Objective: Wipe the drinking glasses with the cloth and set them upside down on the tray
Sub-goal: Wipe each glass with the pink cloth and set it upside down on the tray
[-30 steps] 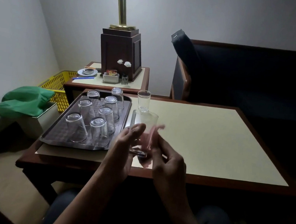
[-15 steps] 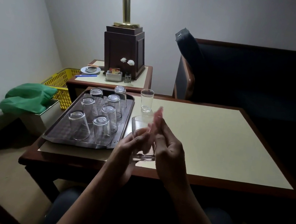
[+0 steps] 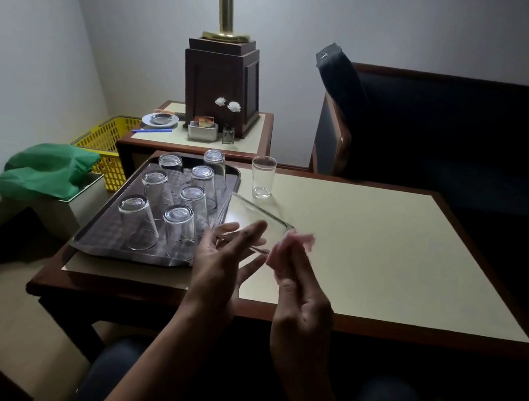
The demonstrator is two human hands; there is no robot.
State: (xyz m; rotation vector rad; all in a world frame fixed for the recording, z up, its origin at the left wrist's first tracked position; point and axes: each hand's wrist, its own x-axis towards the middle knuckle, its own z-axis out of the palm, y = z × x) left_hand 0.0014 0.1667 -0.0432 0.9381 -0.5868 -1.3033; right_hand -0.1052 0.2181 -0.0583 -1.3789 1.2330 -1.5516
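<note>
Pink cloth; brown checkered tray; yellow basket.

Your left hand and your right hand are bare, with no glove, ring or watch to see. Both forearms below the hands are bare too; no sleeve shows on them. Under the forearms, your legs wear dark blue trousers, maybe jeans; the light is too weak to tell.

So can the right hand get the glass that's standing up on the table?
Probably yes, but not yet. The upright glass has bare table around it, but the right hand holds the pink cloth.
</note>
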